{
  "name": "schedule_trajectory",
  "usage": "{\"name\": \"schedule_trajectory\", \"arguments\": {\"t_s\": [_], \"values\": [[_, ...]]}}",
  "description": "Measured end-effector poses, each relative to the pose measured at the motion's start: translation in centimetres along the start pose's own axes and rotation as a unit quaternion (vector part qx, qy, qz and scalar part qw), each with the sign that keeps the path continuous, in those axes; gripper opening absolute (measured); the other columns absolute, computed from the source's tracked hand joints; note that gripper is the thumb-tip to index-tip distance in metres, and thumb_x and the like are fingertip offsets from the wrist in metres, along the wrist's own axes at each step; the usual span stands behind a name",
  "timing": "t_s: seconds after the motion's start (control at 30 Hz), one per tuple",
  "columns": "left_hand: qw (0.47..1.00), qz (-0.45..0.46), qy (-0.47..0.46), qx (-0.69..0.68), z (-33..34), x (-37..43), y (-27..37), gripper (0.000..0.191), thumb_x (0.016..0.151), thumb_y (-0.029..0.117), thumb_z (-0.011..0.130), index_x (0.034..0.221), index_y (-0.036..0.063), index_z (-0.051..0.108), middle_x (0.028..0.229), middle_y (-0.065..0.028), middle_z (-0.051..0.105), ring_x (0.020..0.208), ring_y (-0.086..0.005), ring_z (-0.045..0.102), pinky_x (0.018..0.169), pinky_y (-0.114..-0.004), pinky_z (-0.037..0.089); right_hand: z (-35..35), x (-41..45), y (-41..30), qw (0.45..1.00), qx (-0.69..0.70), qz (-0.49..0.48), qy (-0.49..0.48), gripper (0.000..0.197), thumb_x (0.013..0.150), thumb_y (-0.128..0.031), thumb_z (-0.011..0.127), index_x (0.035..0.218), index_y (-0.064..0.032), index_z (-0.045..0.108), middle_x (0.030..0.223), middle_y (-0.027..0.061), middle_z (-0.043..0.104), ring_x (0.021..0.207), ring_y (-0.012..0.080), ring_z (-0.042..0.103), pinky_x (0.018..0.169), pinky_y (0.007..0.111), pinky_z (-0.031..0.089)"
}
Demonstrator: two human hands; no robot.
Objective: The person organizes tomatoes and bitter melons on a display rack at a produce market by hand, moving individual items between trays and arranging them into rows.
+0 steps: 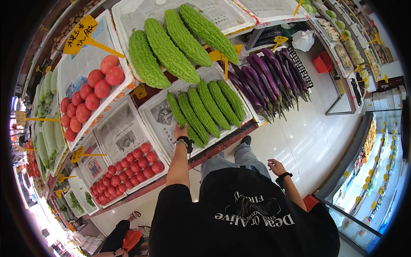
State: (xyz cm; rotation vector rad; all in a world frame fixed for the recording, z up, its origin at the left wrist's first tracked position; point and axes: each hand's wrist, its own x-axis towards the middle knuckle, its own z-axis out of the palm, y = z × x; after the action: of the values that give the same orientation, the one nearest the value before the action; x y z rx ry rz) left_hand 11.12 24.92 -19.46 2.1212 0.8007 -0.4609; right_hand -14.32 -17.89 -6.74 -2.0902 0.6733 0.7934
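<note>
My left hand (181, 131) reaches into a white foam box (151, 114) lined with newspaper and touches the near end of the leftmost bitter melon (176, 109); whether its fingers close around it is hard to see. Several slimmer bitter melons (203, 109) lie side by side there. Above them, larger bitter melons (171, 48) rest across another foam box. My right hand (276, 167) hangs over the floor beside my body, holding nothing, its fingers loosely bent. Purple eggplants (269, 77) fill the box to the right of the melons.
Tomatoes (138, 163) lie in a foam box at lower left, larger tomatoes (102, 88) in a raised one. Yellow price signs (80, 35) stand among the boxes. A glass-fronted cabinet (362, 180) stands at right. Another person (112, 241) with a red bag (131, 239) is at lower left.
</note>
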Motion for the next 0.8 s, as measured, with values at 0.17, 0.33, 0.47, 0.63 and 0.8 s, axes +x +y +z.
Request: {"name": "schedule_trajectory", "arguments": {"t_s": [0.17, 0.33, 0.47, 0.63, 0.8], "values": [[0.999, 0.027, -0.019, -0.027, -0.7, -0.2, 0.2, 0.061, 0.076, 0.034, 0.061, 0.125, 0.0067, 0.039, 0.100, -0.0137, 0.058, 0.085, -0.0281, 0.057, 0.072, -0.043, 0.050, -0.1, 0.8, -1.4, 0.999, -0.014, -0.032, 0.012, 0.033, 0.082, -0.024, 0.051, 0.107, -0.0029, 0.052, 0.087, 0.0126, 0.061, 0.068, 0.0185, 0.062, 0.066, 0.029, 0.048], [0.943, 0.257, 0.151, 0.152, -1.8, -5.4, 6.2, 0.049, 0.077, 0.025, 0.057, 0.119, 0.0039, 0.043, 0.113, -0.0178, 0.048, 0.101, -0.0321, 0.049, 0.084, -0.042, 0.041, 0.4, 1.6, -3.8, 0.999, 0.008, -0.048, 0.000, 0.033, 0.082, -0.024, 0.050, 0.108, -0.0028, 0.051, 0.088, 0.0139, 0.061, 0.068, 0.0182, 0.061, 0.066, 0.029, 0.048], [0.872, 0.486, -0.037, -0.046, -4.2, -10.9, 16.9, 0.043, 0.079, 0.019, 0.056, 0.115, 0.0010, 0.044, 0.108, -0.0163, 0.051, 0.097, -0.0308, 0.051, 0.082, -0.040, 0.042, 1.2, 2.6, -3.5, 0.997, 0.013, -0.081, -0.005, 0.035, 0.082, -0.027, 0.050, 0.107, -0.0028, 0.052, 0.085, 0.0143, 0.061, 0.067, 0.0190, 0.061, 0.065, 0.030, 0.048], [0.830, 0.379, -0.215, -0.347, -6.5, -15.4, 27.1, 0.038, 0.082, 0.022, 0.055, 0.110, 0.0002, 0.043, 0.103, -0.0132, 0.052, 0.091, -0.0244, 0.055, 0.078, -0.033, 0.046, 2.1, 3.7, -2.5, 0.992, -0.030, -0.121, 0.027, 0.035, 0.082, -0.028, 0.049, 0.107, -0.0028, 0.052, 0.082, 0.0126, 0.062, 0.067, 0.0190, 0.061, 0.066, 0.030, 0.048], [0.722, 0.200, -0.346, -0.565, -7.8, -15.7, 34.2, 0.034, 0.084, 0.029, 0.054, 0.095, -0.0017, 0.045, 0.087, -0.0097, 0.052, 0.082, -0.0210, 0.057, 0.076, -0.030, 0.049, 3.0, 4.2, -0.5, 0.992, -0.008, -0.112, 0.055, 0.036, 0.082, -0.029, 0.049, 0.106, -0.0031, 0.053, 0.082, 0.0135, 0.062, 0.067, 0.0199, 0.061, 0.067, 0.031, 0.048]]}}
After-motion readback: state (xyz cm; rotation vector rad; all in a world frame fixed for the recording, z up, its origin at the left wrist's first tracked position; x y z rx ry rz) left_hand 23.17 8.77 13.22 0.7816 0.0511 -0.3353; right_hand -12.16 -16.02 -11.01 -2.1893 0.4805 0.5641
